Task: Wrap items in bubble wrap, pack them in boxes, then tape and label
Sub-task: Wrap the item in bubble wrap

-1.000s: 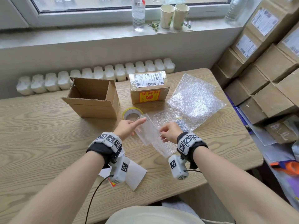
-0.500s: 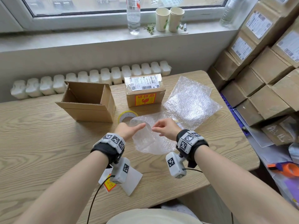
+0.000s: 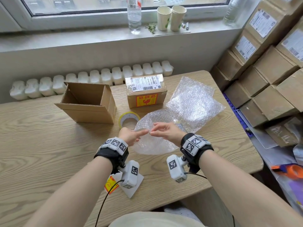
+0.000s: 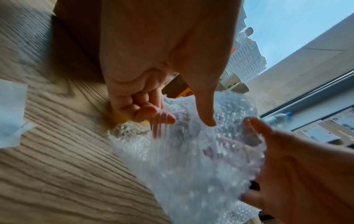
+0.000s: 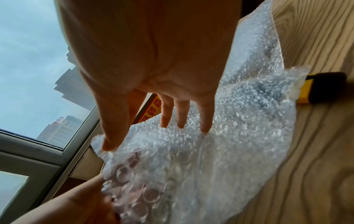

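A crumpled bubble wrap bundle point(image 3: 152, 145) point(image 4: 191, 166) point(image 5: 191, 159) lies at the table's centre, and whatever it covers is hidden. My left hand point(image 3: 132, 136) point(image 4: 188, 121) pinches its left edge, thumb on top and curled fingers below. My right hand point(image 3: 164, 131) point(image 5: 143, 136) holds the top edge, thumb in front and fingers behind the wrap. An open cardboard box point(image 3: 88, 102) stands empty at the back left. Beside it sits a sealed, labelled box point(image 3: 146, 90). A yellow tape roll point(image 3: 128, 119) lies just behind the bundle.
Flat bubble wrap sheets point(image 3: 193, 102) lie at the right back of the table. White label paper point(image 3: 136, 184) and a yellow-red sticker point(image 3: 111, 184) lie under my left wrist. Stacked cartons point(image 3: 270, 79) fill the right side. A bottle point(image 3: 134, 15) and paper cups point(image 3: 170, 17) stand on the windowsill.
A clear flat item seen between my hands a second ago is now covered by the wrap. The wrap has been folded into a rounded bundle, and my hands have come closer together on top.
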A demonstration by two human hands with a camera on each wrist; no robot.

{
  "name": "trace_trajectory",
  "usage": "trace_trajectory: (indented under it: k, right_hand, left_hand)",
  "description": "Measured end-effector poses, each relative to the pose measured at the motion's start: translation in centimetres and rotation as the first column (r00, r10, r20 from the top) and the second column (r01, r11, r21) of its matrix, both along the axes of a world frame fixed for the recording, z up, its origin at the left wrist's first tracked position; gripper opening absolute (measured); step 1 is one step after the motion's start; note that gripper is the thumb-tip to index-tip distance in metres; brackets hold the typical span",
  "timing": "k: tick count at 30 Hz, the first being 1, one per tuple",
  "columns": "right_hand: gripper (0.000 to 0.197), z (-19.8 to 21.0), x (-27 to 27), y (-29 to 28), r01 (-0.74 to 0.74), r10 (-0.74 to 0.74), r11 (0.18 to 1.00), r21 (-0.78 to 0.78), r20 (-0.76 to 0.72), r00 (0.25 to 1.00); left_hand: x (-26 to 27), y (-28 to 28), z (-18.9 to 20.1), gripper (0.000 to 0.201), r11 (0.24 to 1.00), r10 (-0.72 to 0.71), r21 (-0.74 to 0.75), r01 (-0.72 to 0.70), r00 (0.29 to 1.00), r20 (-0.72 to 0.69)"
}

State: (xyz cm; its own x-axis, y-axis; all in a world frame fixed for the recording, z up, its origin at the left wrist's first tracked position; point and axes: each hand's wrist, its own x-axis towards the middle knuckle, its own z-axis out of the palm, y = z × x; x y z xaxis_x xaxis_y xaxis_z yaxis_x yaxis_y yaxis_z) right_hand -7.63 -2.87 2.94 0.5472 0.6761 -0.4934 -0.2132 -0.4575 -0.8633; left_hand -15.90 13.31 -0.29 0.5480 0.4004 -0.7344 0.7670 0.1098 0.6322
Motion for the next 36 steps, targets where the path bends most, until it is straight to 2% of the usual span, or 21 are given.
trace_trajectory:
  k: [3,6,8,11,15,18,21,23,24,25,28,31,33,36]
  right_hand:
    - [0.003,0.2,-0.4,0.4,0.026,-0.026,1.000,0.011,-0.024,0.999]
    - [0.003,0.6,-0.8,0.5,0.048,-0.046,0.998,0.036,-0.052,0.998]
    - [0.016,0.2,-0.6,0.5,0.061,-0.060,0.998,0.027,-0.037,0.998]
    - [0.039,-1.1,0.0,0.4,0.153,-0.152,0.988,-0.032,0.015,0.988]
    - [0.053,-2.4,-0.2,0.3,0.173,-0.148,0.975,-0.141,0.173,0.974]
    - [0.061,-2.8,-0.3,0.3,0.263,-0.237,0.955,-0.136,0.179,0.955]
    - [0.042,-2.8,-0.2,0.0,0.274,-0.255,0.958,-0.089,0.182,0.950]
    - [0.028,-2.6,-0.3,-0.1,0.260,-0.243,0.962,-0.082,0.171,0.955]
    - [0.027,-2.6,-0.4,-0.1,0.252,-0.236,0.964,-0.079,0.172,0.956]
    - [0.032,-2.6,-0.5,0.0,0.250,-0.233,0.965,-0.078,0.182,0.955]
    - [0.065,-2.9,-0.7,0.1,0.267,-0.238,0.954,-0.139,0.194,0.952]
    - [0.078,-3.6,-0.8,0.1,0.224,-0.194,0.953,-0.202,0.160,0.968]
    - [0.073,-4.3,-0.7,-0.1,0.211,-0.173,0.950,-0.232,0.172,0.970]
    - [0.046,-5.4,-0.7,-0.2,0.259,-0.192,0.935,-0.240,0.272,0.943]
  left_hand:
    - [-0.1,-0.1,-0.6,0.047,0.994,0.107,0.021,-0.107,0.994,0.023]
    - [-0.3,-0.3,-1.0,0.035,0.990,0.137,0.030,-0.138,0.990,0.037]
    - [-0.4,-0.3,-1.3,0.032,0.982,0.188,0.000,-0.188,0.982,0.036]
    - [-0.6,-0.1,-1.6,0.038,0.969,0.242,-0.055,-0.240,0.970,0.027]
    - [-0.6,-0.4,-1.2,0.034,0.952,0.254,-0.180,-0.246,0.967,0.023]
    - [-0.5,-0.5,-1.0,0.036,0.934,0.275,-0.244,-0.259,0.961,0.031]
    - [-0.5,-0.5,-1.0,0.039,0.902,0.338,-0.305,-0.305,0.939,0.061]
    - [-0.6,-0.6,-1.0,0.036,0.903,0.333,-0.308,-0.298,0.941,0.065]
    - [-0.6,-0.7,-1.1,0.035,0.904,0.326,-0.313,-0.291,0.943,0.066]
    - [-0.6,-0.8,-1.2,0.032,0.905,0.317,-0.320,-0.282,0.946,0.064]
    - [-0.6,-1.1,-1.2,0.016,0.909,0.273,-0.339,-0.242,0.961,0.047]
    - [-0.6,-1.2,-1.6,0.014,0.918,0.233,-0.337,-0.208,0.972,0.035]
    - [-0.6,-1.4,-2.3,0.025,0.931,0.196,-0.320,-0.178,0.980,0.023]
    - [-0.7,-2.0,-3.2,0.026,0.936,0.204,-0.296,-0.191,0.979,0.011]
